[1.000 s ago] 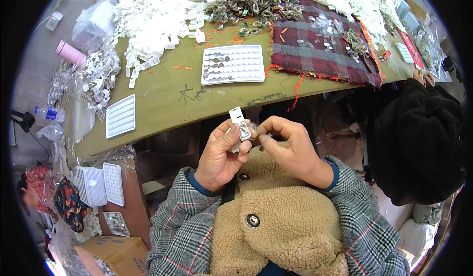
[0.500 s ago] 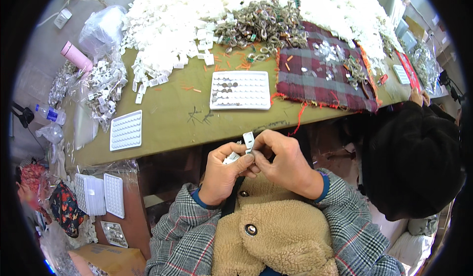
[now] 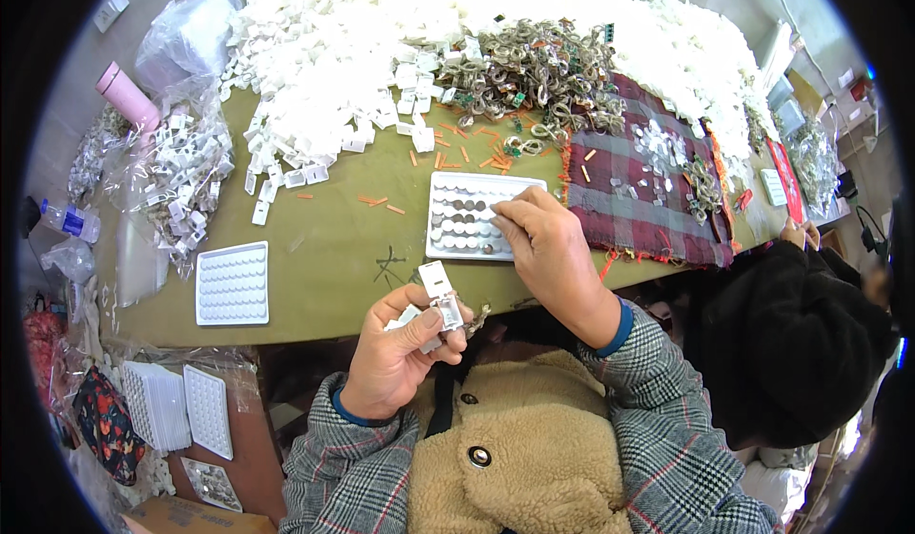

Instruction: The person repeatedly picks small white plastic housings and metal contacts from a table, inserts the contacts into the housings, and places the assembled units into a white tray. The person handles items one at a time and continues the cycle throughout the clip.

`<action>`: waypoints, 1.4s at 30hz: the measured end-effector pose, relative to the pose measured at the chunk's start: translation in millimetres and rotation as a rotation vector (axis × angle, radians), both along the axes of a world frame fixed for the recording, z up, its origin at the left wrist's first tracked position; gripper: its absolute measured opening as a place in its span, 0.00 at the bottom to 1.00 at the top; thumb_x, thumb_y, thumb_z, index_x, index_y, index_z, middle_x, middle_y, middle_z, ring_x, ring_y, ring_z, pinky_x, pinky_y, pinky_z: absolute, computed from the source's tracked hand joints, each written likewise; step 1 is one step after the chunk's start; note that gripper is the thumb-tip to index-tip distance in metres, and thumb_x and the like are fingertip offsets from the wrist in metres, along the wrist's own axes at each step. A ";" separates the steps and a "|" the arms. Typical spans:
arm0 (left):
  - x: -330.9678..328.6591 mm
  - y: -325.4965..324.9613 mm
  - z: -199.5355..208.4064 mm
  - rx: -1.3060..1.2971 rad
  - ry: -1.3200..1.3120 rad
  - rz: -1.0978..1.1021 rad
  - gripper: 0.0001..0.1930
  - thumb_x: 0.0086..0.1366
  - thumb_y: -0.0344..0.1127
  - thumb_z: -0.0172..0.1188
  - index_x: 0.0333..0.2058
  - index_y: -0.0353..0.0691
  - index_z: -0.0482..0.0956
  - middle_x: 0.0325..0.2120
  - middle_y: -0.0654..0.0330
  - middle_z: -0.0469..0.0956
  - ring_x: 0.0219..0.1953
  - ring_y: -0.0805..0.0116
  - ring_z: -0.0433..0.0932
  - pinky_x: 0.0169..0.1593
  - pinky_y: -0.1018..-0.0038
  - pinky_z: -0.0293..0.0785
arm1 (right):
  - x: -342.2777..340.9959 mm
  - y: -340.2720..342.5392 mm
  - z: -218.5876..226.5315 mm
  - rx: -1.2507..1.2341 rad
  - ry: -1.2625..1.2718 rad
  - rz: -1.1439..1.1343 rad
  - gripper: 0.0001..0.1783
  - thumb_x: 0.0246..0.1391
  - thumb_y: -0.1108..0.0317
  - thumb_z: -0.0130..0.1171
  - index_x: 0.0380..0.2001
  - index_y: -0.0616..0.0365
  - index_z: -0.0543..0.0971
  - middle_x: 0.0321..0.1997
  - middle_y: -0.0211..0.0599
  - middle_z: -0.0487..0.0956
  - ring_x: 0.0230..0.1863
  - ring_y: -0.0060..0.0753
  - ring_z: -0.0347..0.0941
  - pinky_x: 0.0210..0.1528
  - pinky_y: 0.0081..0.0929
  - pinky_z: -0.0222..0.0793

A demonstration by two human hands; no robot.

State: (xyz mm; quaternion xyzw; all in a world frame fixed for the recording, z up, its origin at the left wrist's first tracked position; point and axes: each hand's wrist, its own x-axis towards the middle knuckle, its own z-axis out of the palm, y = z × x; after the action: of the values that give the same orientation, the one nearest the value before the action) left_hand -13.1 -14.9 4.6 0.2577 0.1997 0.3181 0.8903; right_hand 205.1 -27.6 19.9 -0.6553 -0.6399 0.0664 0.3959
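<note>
My left hand (image 3: 389, 362), low over the table's front edge, is closed round several small white plastic casings. One open casing (image 3: 436, 281) sticks up between thumb and fingers, and a bit of greyish wire (image 3: 479, 318) hangs beside it. My right hand (image 3: 560, 256) reaches over the right side of a white tray (image 3: 481, 179). Its thumb and forefinger are pinched together at the tray's pockets; anything between them is too small to make out. Round silver button cells (image 3: 464, 230) sit in several of the pockets.
Loose white casings (image 3: 324, 86) heap across the back, beside tangled wire coils (image 3: 543, 76). A plaid cloth (image 3: 634, 219) with clear pieces lies right. Another white tray (image 3: 232, 284) lies left, near a pink bottle (image 3: 129, 97). A person in black (image 3: 791, 343) sits at the right.
My hands have parted. The right hand has moved forward to the tray, while the left has stayed near my body with the casings, shifting slightly left and down.
</note>
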 end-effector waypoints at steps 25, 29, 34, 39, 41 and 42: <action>1.7 10.5 -8.4 -0.013 -0.119 0.043 0.12 0.68 0.32 0.60 0.45 0.30 0.72 0.39 0.45 0.80 0.32 0.67 0.82 0.37 0.71 0.83 | 11.6 41.9 -4.6 -0.060 -0.210 0.147 0.08 0.52 0.81 0.57 0.37 0.65 0.80 0.38 0.45 0.75 0.37 0.50 0.76 0.39 0.38 0.73; 2.3 6.2 -6.9 0.021 -0.036 0.072 0.15 0.68 0.34 0.60 0.47 0.31 0.73 0.37 0.47 0.80 0.29 0.69 0.79 0.33 0.72 0.81 | 15.6 26.3 -2.4 -0.086 -0.239 0.143 0.06 0.51 0.81 0.59 0.34 0.66 0.79 0.38 0.44 0.76 0.36 0.49 0.76 0.38 0.36 0.73; 2.9 6.1 -7.2 0.023 -0.099 0.073 0.11 0.68 0.31 0.59 0.45 0.31 0.73 0.39 0.46 0.80 0.32 0.68 0.82 0.37 0.71 0.84 | 23.1 11.9 2.0 0.008 -0.067 0.117 0.06 0.51 0.81 0.60 0.34 0.68 0.80 0.36 0.44 0.77 0.35 0.45 0.77 0.36 0.31 0.73; 3.3 5.9 -7.5 0.017 -0.091 0.077 0.11 0.68 0.30 0.59 0.45 0.31 0.73 0.39 0.48 0.80 0.34 0.68 0.82 0.39 0.69 0.85 | 22.5 20.4 3.1 -0.041 0.082 0.095 0.06 0.53 0.80 0.57 0.35 0.67 0.80 0.35 0.46 0.76 0.35 0.51 0.76 0.38 0.37 0.72; 4.0 5.4 -7.3 0.016 -0.088 0.088 0.12 0.68 0.31 0.58 0.46 0.31 0.73 0.39 0.49 0.79 0.34 0.68 0.81 0.39 0.69 0.85 | 18.4 24.6 1.4 -0.064 0.006 0.109 0.07 0.53 0.79 0.55 0.35 0.67 0.80 0.36 0.47 0.76 0.35 0.53 0.76 0.38 0.39 0.72; 4.8 5.5 -7.1 0.019 -0.082 0.094 0.12 0.68 0.31 0.58 0.47 0.31 0.73 0.40 0.49 0.78 0.34 0.68 0.81 0.39 0.69 0.84 | 17.1 25.7 0.9 -0.071 -0.035 0.121 0.08 0.53 0.79 0.53 0.35 0.67 0.79 0.37 0.47 0.75 0.35 0.53 0.76 0.38 0.39 0.72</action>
State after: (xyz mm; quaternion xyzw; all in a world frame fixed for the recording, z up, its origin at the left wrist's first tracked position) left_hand -8.3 -9.4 -2.4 0.2429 0.1718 0.3719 0.8793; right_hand 222.2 -1.8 20.8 -0.6300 -0.6825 0.1016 0.3563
